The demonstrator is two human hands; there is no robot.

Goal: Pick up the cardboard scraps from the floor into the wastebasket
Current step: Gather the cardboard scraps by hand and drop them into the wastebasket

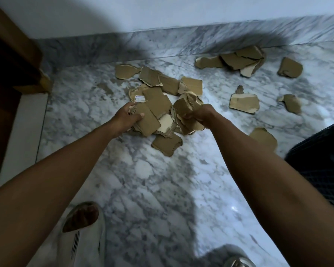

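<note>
Nearest the camera, a foot in a white slipper (83,237) stands on the marble floor (162,189) at the lower left, and both bare forearms reach forward from the bottom corners toward the middle of the view. At the right edge a dark mesh wastebasket (320,166) shows in part, just beside the right forearm.

The left hand (126,117) grips a flat brown scrap (148,120), thumb across its top face and fingers curled at its far edge; that piece lies on the near side of the central pile (162,87). The right hand (198,115) is clenched round a crumpled bunch of scraps (183,112), which stick out to the left of and below the fist. The two hands are close together, with a pale-faced piece between them.

Just in front of the hands one loose scrap (167,145) lies flat on the floor. Beyond the grip the pile spreads toward the wall, one piece bearing a white label (140,98). To the right, single scraps (244,103) lie well apart, and a further cluster (237,61) rests against the marble skirting (181,41).
</note>
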